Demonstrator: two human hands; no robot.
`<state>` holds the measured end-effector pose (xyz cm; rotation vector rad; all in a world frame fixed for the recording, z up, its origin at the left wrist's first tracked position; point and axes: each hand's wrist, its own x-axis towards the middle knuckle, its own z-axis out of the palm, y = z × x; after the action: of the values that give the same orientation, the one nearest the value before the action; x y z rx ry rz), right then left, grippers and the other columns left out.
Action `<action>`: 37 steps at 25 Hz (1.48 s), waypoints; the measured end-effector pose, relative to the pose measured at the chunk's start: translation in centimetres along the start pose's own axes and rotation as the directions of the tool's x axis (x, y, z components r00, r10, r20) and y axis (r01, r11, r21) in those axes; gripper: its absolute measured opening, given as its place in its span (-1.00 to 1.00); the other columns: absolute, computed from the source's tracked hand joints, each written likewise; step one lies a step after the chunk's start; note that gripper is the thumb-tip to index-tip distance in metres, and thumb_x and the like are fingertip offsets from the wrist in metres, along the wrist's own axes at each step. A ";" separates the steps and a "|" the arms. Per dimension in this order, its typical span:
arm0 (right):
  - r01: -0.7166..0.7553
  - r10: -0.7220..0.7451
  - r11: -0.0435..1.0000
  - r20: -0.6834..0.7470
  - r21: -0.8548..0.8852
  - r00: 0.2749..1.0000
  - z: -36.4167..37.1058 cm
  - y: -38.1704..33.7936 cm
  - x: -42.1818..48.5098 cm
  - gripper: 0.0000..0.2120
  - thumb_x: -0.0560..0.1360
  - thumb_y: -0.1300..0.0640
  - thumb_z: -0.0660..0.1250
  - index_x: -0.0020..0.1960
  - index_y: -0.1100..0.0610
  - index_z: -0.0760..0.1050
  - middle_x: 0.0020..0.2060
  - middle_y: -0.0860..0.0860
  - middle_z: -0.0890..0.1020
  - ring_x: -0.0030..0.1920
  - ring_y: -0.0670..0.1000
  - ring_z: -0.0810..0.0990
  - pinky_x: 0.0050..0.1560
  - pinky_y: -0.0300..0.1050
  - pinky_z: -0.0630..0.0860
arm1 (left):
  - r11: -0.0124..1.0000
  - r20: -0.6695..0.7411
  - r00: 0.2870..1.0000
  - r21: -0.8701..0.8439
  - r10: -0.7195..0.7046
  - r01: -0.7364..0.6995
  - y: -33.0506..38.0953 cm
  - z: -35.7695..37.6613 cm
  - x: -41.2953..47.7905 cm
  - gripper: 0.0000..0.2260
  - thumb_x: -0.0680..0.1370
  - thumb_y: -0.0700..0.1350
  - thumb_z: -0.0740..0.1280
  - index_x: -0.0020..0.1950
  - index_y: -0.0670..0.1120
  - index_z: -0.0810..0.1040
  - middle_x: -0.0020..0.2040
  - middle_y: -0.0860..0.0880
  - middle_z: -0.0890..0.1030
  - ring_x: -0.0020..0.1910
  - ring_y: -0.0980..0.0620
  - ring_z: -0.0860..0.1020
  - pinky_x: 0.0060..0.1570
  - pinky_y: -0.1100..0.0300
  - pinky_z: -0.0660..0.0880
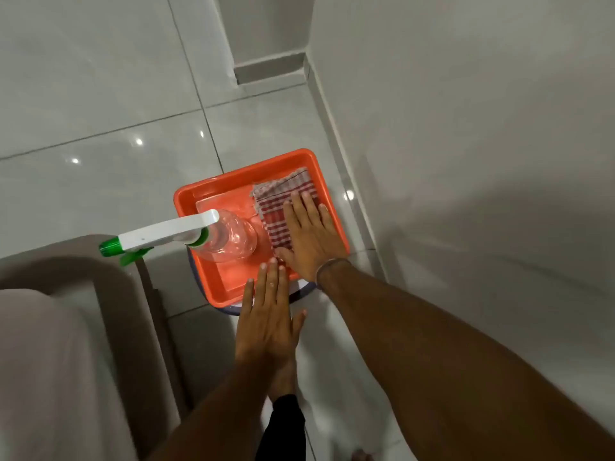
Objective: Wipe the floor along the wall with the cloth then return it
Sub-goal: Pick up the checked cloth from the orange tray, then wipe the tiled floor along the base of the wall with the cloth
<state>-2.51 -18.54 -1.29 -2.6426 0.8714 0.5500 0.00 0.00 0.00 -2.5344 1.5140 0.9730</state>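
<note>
— Fingers (pixel 301 202) of the right hand (pixel 311 239) lie spread flat on the cloth (pixel 283 201), which rests folded in the tray (pixel 199 191) beside the wall (pixel 466 128); nothing is gripped.

— And the left hand (pixel 266 322)?

— Open and empty, at the tray's near rim. To lift cleanly, pinch the cloth's edge, clear of the bottle (pixel 229 239).

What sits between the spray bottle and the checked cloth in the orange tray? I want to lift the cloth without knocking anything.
Nothing: the head view shows only bare tray floor between the spray bottle and the cloth.
</note>
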 end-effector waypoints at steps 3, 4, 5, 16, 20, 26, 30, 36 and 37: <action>-0.001 0.005 0.997 0.056 -0.077 0.998 1.8 0.2 2.2 0.05 0.60 -0.42 0.21 0.72 0.13 -0.28 0.73 0.20 -0.18 0.73 0.26 -0.21 0.73 0.31 -0.16 | 0.998 -0.166 0.985 -0.025 0.050 -0.055 -0.8 1.5 0.6 -0.29 0.70 0.20 0.13 0.72 -0.24 0.28 0.74 -0.27 0.28 0.73 -0.29 0.25 0.67 -0.33 0.28; 0.009 -0.004 0.997 0.072 -0.077 0.997 2.4 0.3 2.6 0.07 0.58 -0.43 0.22 0.71 0.13 -0.30 0.73 0.20 -0.20 0.73 0.27 -0.22 0.72 0.32 -0.18 | 0.997 -0.207 0.975 0.002 0.079 -0.080 -0.9 1.7 0.6 -0.30 0.69 0.19 0.16 0.70 -0.25 0.34 0.71 -0.28 0.34 0.70 -0.30 0.31 0.63 -0.35 0.32; 0.009 -0.002 0.996 0.079 -0.088 0.997 2.9 0.3 2.8 0.07 0.58 -0.43 0.22 0.71 0.12 -0.32 0.73 0.20 -0.21 0.73 0.27 -0.23 0.70 0.32 -0.20 | 0.996 -0.235 0.968 0.011 0.088 -0.088 -1.1 2.1 0.6 -0.30 0.69 0.19 0.18 0.68 -0.25 0.37 0.70 -0.29 0.37 0.69 -0.31 0.35 0.61 -0.36 0.35; -0.002 -0.005 0.996 0.066 0.094 0.998 2.8 0.8 3.3 -0.21 0.72 -0.15 0.19 0.74 0.06 -0.19 0.75 0.09 -0.13 0.74 0.18 -0.18 0.69 0.21 -0.19 | 0.996 -0.255 0.964 0.053 0.077 -0.066 -1.4 2.4 0.7 -0.23 0.68 0.28 0.17 0.71 -0.25 0.33 0.72 -0.27 0.34 0.70 -0.28 0.33 0.64 -0.33 0.31; -0.011 0.011 0.923 0.002 0.386 1.000 0.1 1.4 2.4 -0.39 0.73 0.15 0.21 0.72 0.09 0.07 0.73 0.09 0.14 0.74 0.15 0.05 0.73 0.26 0.05 | 0.999 -0.267 0.963 0.033 0.030 -0.022 -1.2 2.5 0.2 -0.19 0.69 0.30 0.12 0.75 -0.25 0.22 0.76 -0.26 0.24 0.75 -0.26 0.23 0.70 -0.29 0.24; -0.017 0.096 0.654 -0.061 0.756 0.993 -4.8 1.9 -5.0 -0.38 0.69 0.28 0.27 0.70 0.07 0.18 0.61 0.13 0.39 0.58 0.13 0.42 0.57 0.11 0.44 | 0.998 -0.288 0.957 0.067 0.032 -0.013 1.8 1.7 -4.2 -0.16 0.69 0.35 0.11 0.78 -0.20 0.12 0.80 -0.23 0.14 0.78 -0.22 0.16 0.74 -0.23 0.16; 0.010 0.167 0.559 -0.125 0.829 0.978 -6.2 3.0 -13.6 -0.46 0.73 0.23 0.23 0.67 0.01 0.24 0.49 -0.05 0.51 0.40 -0.23 0.47 0.38 -0.41 0.44 | 0.994 -0.304 0.951 0.109 0.062 -0.030 5.2 1.5 -8.4 -0.16 0.70 0.36 0.11 0.76 -0.19 0.05 0.78 -0.23 0.08 0.77 -0.21 0.11 0.77 -0.17 0.03; -0.046 0.211 0.499 -0.070 0.865 0.975 -3.9 6.2 -26.2 -0.56 0.73 0.14 0.25 0.60 0.01 0.37 0.41 -0.10 0.56 0.36 -0.20 0.52 0.37 -0.40 0.43 | 0.997 -0.130 0.991 0.077 -0.015 0.025 10.9 7.3 -17.2 -0.13 0.68 0.45 -0.16 0.78 -0.12 -0.22 0.81 -0.16 -0.23 0.79 -0.17 -0.25 0.76 -0.15 -0.22; -0.080 0.222 0.485 -0.034 0.871 0.975 -2.8 6.7 -28.1 -0.59 0.74 0.13 0.24 0.58 0.04 0.38 0.39 -0.07 0.57 0.37 -0.11 0.52 0.42 -0.26 0.45 | 0.996 -0.123 0.992 0.080 -0.021 0.031 11.7 9.1 -18.8 -0.13 0.68 0.45 -0.15 0.78 -0.13 -0.20 0.80 -0.16 -0.22 0.79 -0.18 -0.23 0.76 -0.15 -0.22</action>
<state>-26.74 -10.71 12.53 -1.6592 1.0601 -0.0923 -20.11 11.61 5.86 -2.5922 1.5124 0.7485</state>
